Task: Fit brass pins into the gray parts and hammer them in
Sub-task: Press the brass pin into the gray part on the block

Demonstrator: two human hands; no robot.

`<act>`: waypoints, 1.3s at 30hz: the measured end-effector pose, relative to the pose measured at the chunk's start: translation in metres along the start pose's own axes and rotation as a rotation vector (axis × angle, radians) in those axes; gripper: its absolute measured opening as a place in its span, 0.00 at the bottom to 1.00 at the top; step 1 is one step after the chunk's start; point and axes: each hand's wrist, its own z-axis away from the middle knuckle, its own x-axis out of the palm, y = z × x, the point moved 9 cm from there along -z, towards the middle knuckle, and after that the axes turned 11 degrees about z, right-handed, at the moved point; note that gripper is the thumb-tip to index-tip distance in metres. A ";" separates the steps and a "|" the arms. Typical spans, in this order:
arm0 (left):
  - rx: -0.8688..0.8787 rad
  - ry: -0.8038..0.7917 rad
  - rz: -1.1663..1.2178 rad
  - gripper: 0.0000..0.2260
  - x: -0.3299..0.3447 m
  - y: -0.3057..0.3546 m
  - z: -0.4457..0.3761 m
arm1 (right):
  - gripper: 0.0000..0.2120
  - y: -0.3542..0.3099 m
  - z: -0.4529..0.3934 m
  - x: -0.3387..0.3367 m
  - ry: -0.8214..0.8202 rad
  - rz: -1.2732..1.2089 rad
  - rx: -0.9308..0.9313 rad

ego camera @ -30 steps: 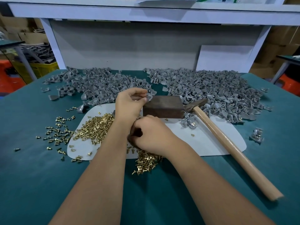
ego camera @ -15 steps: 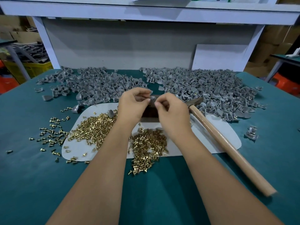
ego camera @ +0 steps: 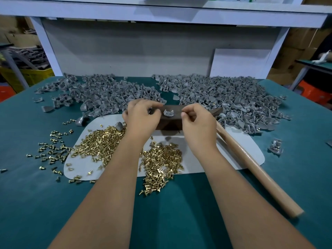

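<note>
Hands parted; gray part [ego camera: 168,113] now lies uncovered on block [ego camera: 170,121]

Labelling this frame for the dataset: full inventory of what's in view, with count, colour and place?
gray part: one, gray, on the block between the hands
block: one, dark brown, on the mat's far edge
mat: one, white, mid-table
pins: hundreds, brass, two heaps on the mat, strays on the table to its left
part piles: two, gray, far side of the table
hammer: one, wooden handle, lying to the right of the right hand
table: one, teal top
crate: one, yellow, behind the table at left
left hand: fingers curled at the block's left end; what it holds is unclear
right hand: fingertips pinched together beside the part, contents too small to tell
</note>
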 end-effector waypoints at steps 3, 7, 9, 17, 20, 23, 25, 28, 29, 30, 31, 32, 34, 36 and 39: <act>0.043 -0.067 -0.116 0.09 0.009 0.004 0.002 | 0.08 -0.010 0.001 0.008 -0.038 0.072 -0.091; 0.048 -0.123 -0.128 0.11 0.016 0.004 0.003 | 0.07 -0.016 0.004 0.020 -0.110 0.147 -0.135; 0.061 -0.125 -0.136 0.10 0.017 0.004 0.003 | 0.06 -0.017 0.005 0.022 -0.116 0.169 -0.155; 0.053 -0.047 -0.090 0.09 0.009 0.004 0.002 | 0.06 -0.014 0.002 0.018 -0.082 0.261 -0.177; 0.015 -0.099 -0.045 0.19 0.015 0.001 0.001 | 0.05 -0.012 0.001 0.011 -0.019 0.288 -0.162; 0.037 -0.222 -0.090 0.22 0.031 0.000 0.003 | 0.05 -0.009 -0.001 0.006 0.012 0.244 -0.127; 0.055 -0.238 -0.108 0.22 0.036 0.000 0.003 | 0.05 -0.008 -0.001 0.004 0.015 0.220 -0.104; 0.060 -0.185 -0.107 0.20 0.034 -0.001 0.001 | 0.06 -0.006 -0.001 0.003 0.014 0.202 -0.085; 0.065 -0.165 -0.108 0.19 0.032 0.000 0.000 | 0.06 -0.005 -0.002 0.004 0.011 0.197 -0.080; 0.078 -0.147 -0.114 0.18 0.031 0.002 0.000 | 0.07 -0.004 -0.002 0.004 0.007 0.194 -0.074; 0.097 -0.134 -0.123 0.16 0.031 0.005 0.000 | 0.07 -0.003 -0.002 0.004 0.002 0.191 -0.070; 0.114 -0.125 -0.135 0.14 0.031 0.008 0.000 | 0.07 -0.003 -0.002 0.005 -0.002 0.191 -0.068; 0.115 -0.109 -0.157 0.12 0.031 0.011 0.001 | 0.07 -0.004 -0.001 0.006 -0.006 0.192 -0.072; 0.094 -0.086 -0.168 0.09 0.030 0.011 0.000 | 0.06 -0.005 -0.001 0.007 -0.006 0.196 -0.078; 0.065 -0.046 -0.166 0.07 0.027 0.010 0.001 | 0.07 -0.005 -0.002 0.007 -0.012 0.189 -0.081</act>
